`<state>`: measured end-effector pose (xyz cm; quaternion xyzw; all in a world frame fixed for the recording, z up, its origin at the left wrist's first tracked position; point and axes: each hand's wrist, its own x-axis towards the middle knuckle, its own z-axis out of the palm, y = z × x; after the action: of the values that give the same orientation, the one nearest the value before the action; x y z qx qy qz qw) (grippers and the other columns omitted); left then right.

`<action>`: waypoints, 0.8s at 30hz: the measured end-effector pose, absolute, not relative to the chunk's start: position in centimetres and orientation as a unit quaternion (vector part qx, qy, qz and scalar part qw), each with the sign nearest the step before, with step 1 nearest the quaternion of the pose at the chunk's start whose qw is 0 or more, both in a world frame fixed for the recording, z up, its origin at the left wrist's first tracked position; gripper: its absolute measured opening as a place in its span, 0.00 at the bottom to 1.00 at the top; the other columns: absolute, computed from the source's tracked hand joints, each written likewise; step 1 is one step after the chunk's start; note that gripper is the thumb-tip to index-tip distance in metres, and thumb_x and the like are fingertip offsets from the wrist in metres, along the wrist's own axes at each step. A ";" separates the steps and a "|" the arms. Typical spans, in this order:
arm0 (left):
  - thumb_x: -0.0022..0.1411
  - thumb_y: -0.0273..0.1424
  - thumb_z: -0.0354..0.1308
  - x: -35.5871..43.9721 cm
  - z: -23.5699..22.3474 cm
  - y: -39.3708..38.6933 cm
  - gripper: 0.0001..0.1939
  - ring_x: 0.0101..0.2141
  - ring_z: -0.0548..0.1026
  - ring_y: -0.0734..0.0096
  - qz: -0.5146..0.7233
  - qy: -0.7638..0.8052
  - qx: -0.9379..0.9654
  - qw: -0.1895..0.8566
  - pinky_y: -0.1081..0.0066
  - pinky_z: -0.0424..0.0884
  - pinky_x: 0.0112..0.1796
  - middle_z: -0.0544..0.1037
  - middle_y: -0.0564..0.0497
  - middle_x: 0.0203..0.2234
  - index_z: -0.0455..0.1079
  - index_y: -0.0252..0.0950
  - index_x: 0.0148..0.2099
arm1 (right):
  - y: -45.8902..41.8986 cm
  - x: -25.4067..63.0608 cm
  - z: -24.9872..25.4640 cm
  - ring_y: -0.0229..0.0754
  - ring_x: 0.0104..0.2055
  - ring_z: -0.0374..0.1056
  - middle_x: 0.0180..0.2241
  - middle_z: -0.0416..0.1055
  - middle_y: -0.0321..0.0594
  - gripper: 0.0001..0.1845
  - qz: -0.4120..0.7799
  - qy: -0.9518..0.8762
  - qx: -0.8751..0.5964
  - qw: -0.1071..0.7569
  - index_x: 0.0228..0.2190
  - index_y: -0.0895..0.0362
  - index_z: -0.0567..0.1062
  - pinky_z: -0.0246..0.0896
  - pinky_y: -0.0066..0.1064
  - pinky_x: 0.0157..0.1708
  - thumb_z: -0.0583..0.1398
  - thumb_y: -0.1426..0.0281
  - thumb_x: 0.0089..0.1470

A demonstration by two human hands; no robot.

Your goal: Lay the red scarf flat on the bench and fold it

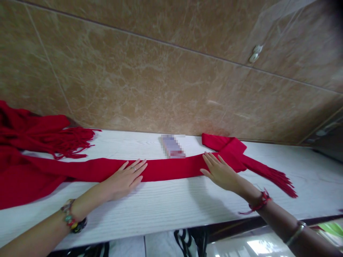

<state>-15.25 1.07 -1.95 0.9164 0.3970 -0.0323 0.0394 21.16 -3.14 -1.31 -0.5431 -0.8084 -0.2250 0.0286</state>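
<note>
A red scarf (171,169) stretches in a narrow, flat band across the white tabletop. My left hand (127,179) lies palm down on the band left of its middle, fingers stretched out. Further right, my right hand (218,171) rests flat on the same band with its fingers apart. Beyond that hand the scarf is folded over itself, and a fringed end points out to the right. At the left the cloth widens into a loose spread, partly out of view.
A bunched red fringed cloth (34,132) lies at the back left; whether it joins the scarf I cannot tell. A blurred small block (173,146) sits behind the band. The white table (160,207) backs onto a brown marbled tile wall (139,82) with a white fitting (255,53).
</note>
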 end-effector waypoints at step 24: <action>0.66 0.34 0.35 -14.9 -2.6 1.4 0.25 0.61 0.45 0.61 -0.005 0.418 0.907 -0.042 0.54 0.47 0.56 0.47 0.46 0.62 0.47 0.36 0.64 | -1.2 21.8 0.4 0.53 0.62 0.44 0.59 0.53 0.55 0.25 -0.173 -0.816 -0.548 0.059 0.56 0.63 0.58 0.49 0.53 0.54 0.42 0.66 0.61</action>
<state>-14.95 1.40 -2.64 0.9073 0.4184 -0.0050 -0.0418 21.83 -1.20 0.35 -0.5484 -0.8159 -0.1732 0.0589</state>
